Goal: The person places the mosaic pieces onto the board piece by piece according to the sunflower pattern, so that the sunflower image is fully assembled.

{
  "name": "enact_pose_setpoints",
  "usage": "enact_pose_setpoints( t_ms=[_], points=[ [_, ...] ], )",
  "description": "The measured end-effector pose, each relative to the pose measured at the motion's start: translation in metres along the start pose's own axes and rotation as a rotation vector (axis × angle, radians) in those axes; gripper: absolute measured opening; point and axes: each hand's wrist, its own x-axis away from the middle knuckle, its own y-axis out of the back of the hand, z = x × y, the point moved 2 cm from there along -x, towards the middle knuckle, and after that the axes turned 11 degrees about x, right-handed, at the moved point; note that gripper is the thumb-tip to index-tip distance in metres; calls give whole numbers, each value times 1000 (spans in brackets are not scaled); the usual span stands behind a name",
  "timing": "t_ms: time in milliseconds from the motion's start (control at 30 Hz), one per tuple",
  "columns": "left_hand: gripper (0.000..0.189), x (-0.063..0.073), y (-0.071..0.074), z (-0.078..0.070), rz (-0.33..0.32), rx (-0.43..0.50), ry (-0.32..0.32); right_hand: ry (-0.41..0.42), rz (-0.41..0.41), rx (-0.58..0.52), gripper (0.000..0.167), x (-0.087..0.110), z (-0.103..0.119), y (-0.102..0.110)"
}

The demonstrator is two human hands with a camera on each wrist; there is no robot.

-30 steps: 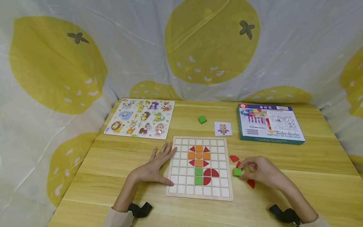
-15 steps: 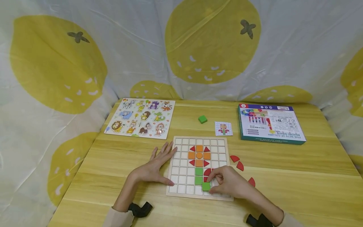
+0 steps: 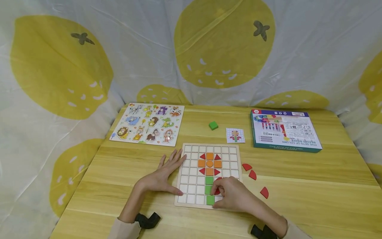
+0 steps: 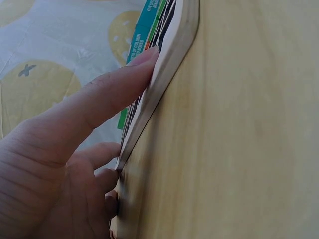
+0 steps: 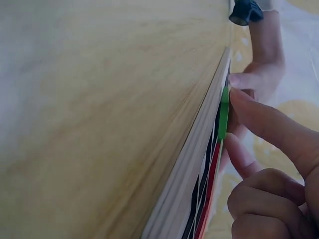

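Observation:
The wooden grid board (image 3: 191,180) lies flat in front of me. My left hand (image 3: 161,177) rests along its left edge with fingers spread, thumb (image 4: 107,92) on the rim in the left wrist view. Between right thumb and index finger, my right hand (image 3: 235,195) pinches a green square tile (image 3: 210,200) at the bottom-row cell, below two green squares (image 3: 209,180) in the same column. In the right wrist view this tile (image 5: 224,113) sits at the board's surface. Above are orange squares around an orange circle (image 3: 210,163), with red triangles (image 3: 217,157). My right hand partly hides red quarter-circles (image 3: 218,180).
Three loose red quarter-circles (image 3: 264,192) lie right of the board. Behind it are a green block (image 3: 213,125) and a small pattern card (image 3: 235,135). An animal puzzle board (image 3: 147,124) lies back left, a flat box (image 3: 286,130) back right. A patterned curtain (image 3: 143,49) hangs behind.
My right hand has carried the green square tile leftward from beside the board, over the grid, and down to the bottom cell of the green column. My left hand has stayed put.

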Motion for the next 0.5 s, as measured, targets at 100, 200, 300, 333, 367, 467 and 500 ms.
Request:
enact_pose_setpoints(
  t_ms=[100,200,300,333,367,467,500],
  points=[
    [127,0,0,0,-2,3,3,14,28,-47,23,-1,-2,1],
    [127,0,0,-1,-3,8,9,15,70,-93,23,-2,-4,2],
    [126,0,1,-1,-4,12,15,13,97,-105,24,-3,-5,1],
    [126,0,1,-1,-4,12,17,15,100,-108,23,-4,-5,1],
    [126,0,0,-1,-4,12,18,16,99,-108,23,-4,-5,1],
    [126,0,0,-1,-3,11,18,22,94,-104,22,-7,-5,-1],
    [126,0,0,-1,-4,11,17,25,92,-102,22,-8,-5,-1]
  ],
)
